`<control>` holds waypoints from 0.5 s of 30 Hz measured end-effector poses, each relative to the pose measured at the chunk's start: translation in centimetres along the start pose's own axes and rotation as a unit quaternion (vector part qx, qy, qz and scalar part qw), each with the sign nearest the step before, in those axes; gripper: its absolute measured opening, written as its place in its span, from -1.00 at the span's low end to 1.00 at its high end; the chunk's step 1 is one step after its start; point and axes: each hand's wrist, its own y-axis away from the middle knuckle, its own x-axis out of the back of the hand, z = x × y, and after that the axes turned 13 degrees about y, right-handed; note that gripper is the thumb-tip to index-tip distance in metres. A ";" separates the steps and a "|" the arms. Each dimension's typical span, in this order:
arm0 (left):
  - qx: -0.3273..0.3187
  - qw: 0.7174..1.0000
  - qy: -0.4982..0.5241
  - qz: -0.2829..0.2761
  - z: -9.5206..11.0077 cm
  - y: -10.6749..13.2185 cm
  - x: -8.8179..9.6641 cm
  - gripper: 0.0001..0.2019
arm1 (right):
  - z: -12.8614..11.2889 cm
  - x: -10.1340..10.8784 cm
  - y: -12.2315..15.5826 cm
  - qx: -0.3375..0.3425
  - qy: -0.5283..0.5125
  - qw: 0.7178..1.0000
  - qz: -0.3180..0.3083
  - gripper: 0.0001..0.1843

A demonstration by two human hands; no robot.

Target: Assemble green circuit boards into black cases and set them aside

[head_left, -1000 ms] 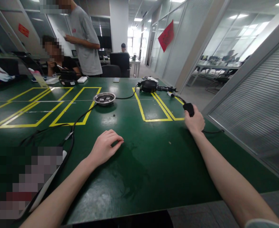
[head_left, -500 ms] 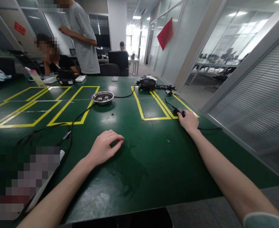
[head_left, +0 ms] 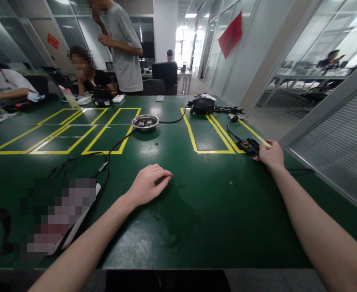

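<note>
The right hand (head_left: 271,155) hides one end of the black device (head_left: 248,146), metal pieces (head_left: 148,123) in the bowl (head_left: 145,129) are too small to identify, pixelation masks a slab (head_left: 69,217), and the left edge crops a black strap (head_left: 6,223).

From the middle of the green rectangular table (head_left: 215,219): round silver metal bowl (head_left: 145,129) at eleven o'clock, silver metal pieces (head_left: 147,123) inside; rounded black case (head_left: 202,106) at one; black blocky device (head_left: 246,145) at two, in the right hand (head_left: 271,155).

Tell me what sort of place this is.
Most likely an office: a high-backed black chair stands near a desk, glass partitions line a walkway, and slatted blinds hang at right.
</note>
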 end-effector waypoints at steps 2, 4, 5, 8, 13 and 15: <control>0.000 1.000 0.006 0.002 0.0 0.0 0.0 -0.83 | -0.1 0.0 0.4 0.014 0.004 1.000 0.014 -0.45; 0.003 1.000 0.011 0.005 0.0 0.0 0.0 -0.83 | -0.1 -0.3 0.7 0.058 0.031 0.997 0.046 -0.51; 0.005 1.000 0.012 0.005 0.0 0.0 0.0 -0.83 | -0.1 -0.4 0.8 0.082 0.049 0.994 0.062 -0.57; 0.007 1.000 0.014 0.005 -0.1 0.0 0.1 -0.83 | -0.2 -0.9 0.8 0.116 0.077 0.987 0.085 -0.65; 0.001 1.000 0.011 0.005 0.0 0.0 0.1 -0.82 | 0.4 -1.2 -0.4 0.114 0.068 0.987 0.091 -0.57; 0.004 1.000 0.010 0.005 0.0 -0.1 0.2 -0.82 | 1.1 -1.2 -1.2 0.111 0.065 0.985 0.113 -0.55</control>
